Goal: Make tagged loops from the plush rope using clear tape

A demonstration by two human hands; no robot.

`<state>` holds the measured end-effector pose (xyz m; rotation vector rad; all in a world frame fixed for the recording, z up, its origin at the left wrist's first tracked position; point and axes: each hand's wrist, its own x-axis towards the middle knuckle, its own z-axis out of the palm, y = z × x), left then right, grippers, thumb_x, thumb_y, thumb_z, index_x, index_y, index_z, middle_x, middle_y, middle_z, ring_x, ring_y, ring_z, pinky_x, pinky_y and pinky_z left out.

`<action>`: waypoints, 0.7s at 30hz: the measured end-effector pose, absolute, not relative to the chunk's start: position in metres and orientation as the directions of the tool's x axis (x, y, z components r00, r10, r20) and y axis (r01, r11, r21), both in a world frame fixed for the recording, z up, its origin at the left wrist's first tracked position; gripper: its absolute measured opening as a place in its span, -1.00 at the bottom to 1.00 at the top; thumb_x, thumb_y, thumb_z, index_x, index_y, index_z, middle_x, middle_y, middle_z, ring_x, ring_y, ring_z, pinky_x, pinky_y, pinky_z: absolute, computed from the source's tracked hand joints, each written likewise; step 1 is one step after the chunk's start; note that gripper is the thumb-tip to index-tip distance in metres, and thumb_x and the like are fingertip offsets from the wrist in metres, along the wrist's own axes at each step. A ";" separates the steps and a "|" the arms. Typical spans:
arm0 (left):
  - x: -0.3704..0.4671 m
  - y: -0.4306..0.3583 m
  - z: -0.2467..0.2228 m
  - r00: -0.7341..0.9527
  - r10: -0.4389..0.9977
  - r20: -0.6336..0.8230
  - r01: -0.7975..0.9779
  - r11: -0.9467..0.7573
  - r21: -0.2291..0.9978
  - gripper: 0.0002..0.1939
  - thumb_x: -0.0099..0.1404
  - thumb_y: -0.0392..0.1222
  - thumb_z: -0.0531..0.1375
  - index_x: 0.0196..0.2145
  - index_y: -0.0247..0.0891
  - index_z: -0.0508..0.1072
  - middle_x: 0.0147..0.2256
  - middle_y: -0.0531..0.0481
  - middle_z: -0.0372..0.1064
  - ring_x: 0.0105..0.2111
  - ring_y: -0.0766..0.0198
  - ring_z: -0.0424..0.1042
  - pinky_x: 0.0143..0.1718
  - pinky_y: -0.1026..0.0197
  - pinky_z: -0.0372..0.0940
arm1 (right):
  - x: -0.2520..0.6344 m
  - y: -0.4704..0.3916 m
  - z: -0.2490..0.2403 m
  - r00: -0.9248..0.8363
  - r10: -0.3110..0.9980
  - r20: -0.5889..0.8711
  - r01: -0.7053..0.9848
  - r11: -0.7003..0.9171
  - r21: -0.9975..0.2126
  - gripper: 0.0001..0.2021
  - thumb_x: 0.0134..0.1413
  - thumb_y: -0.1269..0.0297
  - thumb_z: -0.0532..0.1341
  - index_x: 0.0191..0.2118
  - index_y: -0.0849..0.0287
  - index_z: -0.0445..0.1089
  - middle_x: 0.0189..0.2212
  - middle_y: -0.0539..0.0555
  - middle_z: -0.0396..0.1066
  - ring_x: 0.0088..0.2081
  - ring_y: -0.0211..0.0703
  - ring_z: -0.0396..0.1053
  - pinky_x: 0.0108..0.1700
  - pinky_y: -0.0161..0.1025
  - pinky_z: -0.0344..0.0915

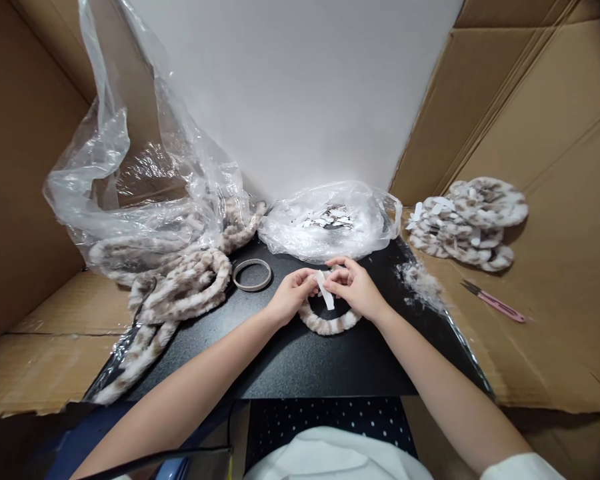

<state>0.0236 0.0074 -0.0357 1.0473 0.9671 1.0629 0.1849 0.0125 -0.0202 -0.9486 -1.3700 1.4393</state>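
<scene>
A fluffy white-and-brown ring (330, 325) is between my hands, just above or on the black tabletop (300, 373). A narrow white strip (325, 291) hangs at the ring's far side. My left hand (296, 293) pinches at the strip's left side, thumb and fingers together. My right hand (353, 287) pinches from the right with thumb and forefinger, its other fingers partly raised. The fingers hide the far part of the ring, so how the strip meets it cannot be made out.
Fluffy loops (190, 287) lie under clear plastic (165, 213) at left, near a grey tape ring (251, 275). A plastic bag (330, 220) of small pieces lies behind my hands. At right are stacked fluffy rings (490, 203), loose fluff (423, 283) and pink-handled snips (500, 306) on cardboard.
</scene>
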 end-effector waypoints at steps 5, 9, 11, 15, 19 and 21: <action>0.025 0.007 -0.035 0.183 0.980 -0.080 -0.207 0.118 0.971 -0.59 0.00 0.06 0.37 -0.35 -0.33 0.47 -0.49 0.07 0.36 -0.49 0.40 0.26 -0.39 0.34 0.19 | 0.186 0.014 -0.026 -0.227 0.973 0.033 -0.086 0.013 -0.996 -0.59 -0.24 0.22 0.42 -0.23 0.13 0.29 -0.60 -0.13 0.42 -0.59 -0.31 0.29 -0.51 -0.35 0.16; 0.025 0.005 -0.034 0.167 0.985 -0.040 -0.179 0.070 0.981 -0.61 0.03 0.05 0.36 -0.34 -0.33 0.48 -0.47 0.05 0.38 -0.46 0.39 0.28 -0.36 0.33 0.21 | 0.184 0.014 -0.031 -0.181 0.982 0.045 -0.064 0.034 -0.997 -0.59 -0.22 0.19 0.41 -0.24 0.13 0.28 -0.61 -0.13 0.39 -0.60 -0.33 0.26 -0.52 -0.35 0.15; 0.025 0.005 -0.034 0.164 0.986 -0.025 -0.153 0.051 0.987 -0.61 0.04 0.06 0.36 -0.32 -0.33 0.49 -0.47 0.05 0.38 -0.46 0.38 0.28 -0.35 0.33 0.22 | 0.183 0.014 -0.033 -0.172 0.984 0.052 -0.050 0.044 -0.998 -0.60 -0.22 0.19 0.41 -0.25 0.14 0.28 -0.62 -0.14 0.37 -0.60 -0.33 0.25 -0.52 -0.35 0.15; 0.023 0.003 -0.032 0.179 0.984 -0.004 -0.123 0.027 0.992 -0.62 0.08 0.05 0.34 -0.30 -0.34 0.52 -0.45 0.02 0.43 -0.43 0.35 0.33 -0.32 0.31 0.24 | 0.183 0.014 -0.033 -0.166 0.984 0.057 -0.037 0.052 -0.998 -0.63 -0.23 0.19 0.41 -0.28 0.14 0.29 -0.63 -0.14 0.35 -0.60 -0.33 0.24 -0.52 -0.34 0.16; 0.022 0.002 -0.029 0.210 0.978 0.011 -0.107 0.012 0.994 -0.60 0.03 0.00 0.38 -0.24 -0.34 0.54 -0.33 -0.06 0.51 -0.32 0.26 0.41 -0.22 0.28 0.27 | 0.183 0.014 -0.034 -0.158 0.985 0.063 -0.008 0.063 -0.998 -0.67 -0.21 0.20 0.39 -0.30 0.15 0.30 -0.62 -0.12 0.34 -0.58 -0.31 0.25 -0.52 -0.34 0.17; 0.022 0.002 -0.029 0.198 0.980 0.011 -0.087 0.006 0.996 -0.60 0.00 -0.02 0.40 -0.26 -0.34 0.55 -0.31 -0.08 0.52 -0.30 0.24 0.43 -0.20 0.27 0.28 | 0.183 0.014 -0.034 -0.175 0.982 0.068 0.019 0.072 -0.997 -0.69 -0.19 0.18 0.38 -0.31 0.14 0.30 -0.62 -0.11 0.33 -0.59 -0.31 0.23 -0.52 -0.33 0.16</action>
